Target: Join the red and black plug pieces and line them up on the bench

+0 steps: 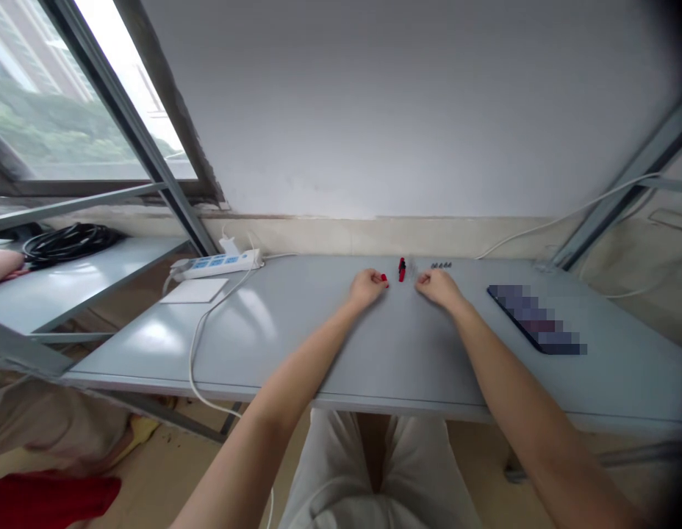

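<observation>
Our left hand (367,288) and right hand (440,286) rest curled on the grey table (330,345); we cannot tell whether either pinches anything. Just beyond, between them, a small red-and-black part (401,269) lies untouched; farther right, a row of dark bits (441,265).

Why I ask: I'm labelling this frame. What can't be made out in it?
All in the head view:
Curled fingers hide whether the left hand or the right hand holds anything.
Too small to identify: the red-and-black item between them, and the row of dark pieces.
Blurred by pixelation: the flat dark object.
Cut off by the left edge: another person's hand.
</observation>
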Demonstrator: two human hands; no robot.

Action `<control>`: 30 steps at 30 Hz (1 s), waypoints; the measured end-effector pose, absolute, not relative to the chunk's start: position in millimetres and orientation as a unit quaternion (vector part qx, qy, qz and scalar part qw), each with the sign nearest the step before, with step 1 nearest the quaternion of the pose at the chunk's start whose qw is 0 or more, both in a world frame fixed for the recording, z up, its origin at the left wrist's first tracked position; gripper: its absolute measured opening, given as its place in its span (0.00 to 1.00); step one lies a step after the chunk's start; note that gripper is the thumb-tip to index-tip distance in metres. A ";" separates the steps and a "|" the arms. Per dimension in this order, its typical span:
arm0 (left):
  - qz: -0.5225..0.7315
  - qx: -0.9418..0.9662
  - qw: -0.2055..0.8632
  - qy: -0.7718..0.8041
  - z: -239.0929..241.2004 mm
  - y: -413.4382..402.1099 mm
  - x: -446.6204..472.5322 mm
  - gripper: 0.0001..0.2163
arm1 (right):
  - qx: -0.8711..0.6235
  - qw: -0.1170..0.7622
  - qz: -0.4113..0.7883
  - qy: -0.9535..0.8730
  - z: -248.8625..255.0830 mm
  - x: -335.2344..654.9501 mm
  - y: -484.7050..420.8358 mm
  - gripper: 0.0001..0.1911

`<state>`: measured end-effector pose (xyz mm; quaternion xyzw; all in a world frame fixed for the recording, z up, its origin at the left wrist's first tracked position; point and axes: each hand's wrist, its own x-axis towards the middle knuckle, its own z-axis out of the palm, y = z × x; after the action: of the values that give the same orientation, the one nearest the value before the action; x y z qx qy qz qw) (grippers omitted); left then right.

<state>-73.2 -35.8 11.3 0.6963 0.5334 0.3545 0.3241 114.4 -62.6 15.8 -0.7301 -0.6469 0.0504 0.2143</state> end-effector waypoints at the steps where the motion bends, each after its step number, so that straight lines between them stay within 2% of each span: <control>1: 0.342 0.712 0.309 0.529 11.5 -35.0 -67.5 0.04 | -0.734 0.220 0.049 -0.641 13.9 113.9 -61.9 0.05; 12: 0.307 0.754 0.254 0.522 14.3 -29.8 -30.3 0.02 | -0.737 0.239 0.042 -0.630 0.0 110.1 -55.1 0.08; 21: 0.294 0.732 0.269 0.552 3.1 -30.6 -28.5 0.02 | -0.739 0.224 0.037 -0.634 -6.8 113.2 -51.3 0.10; 27: 0.290 0.795 0.170 0.505 12.7 -50.1 -39.3 0.16 | -0.740 0.206 0.046 -0.639 -6.2 114.5 -51.5 0.13; 30: 0.282 0.823 0.156 0.468 13.2 -55.5 -43.1 0.18 | -0.741 0.203 0.044 -0.638 -5.4 114.6 -51.6 0.13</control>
<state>-43.1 -55.5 13.2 0.8230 0.4677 0.2821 0.1561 114.6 -51.6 -5.4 -0.7415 -0.6379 0.0445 0.2033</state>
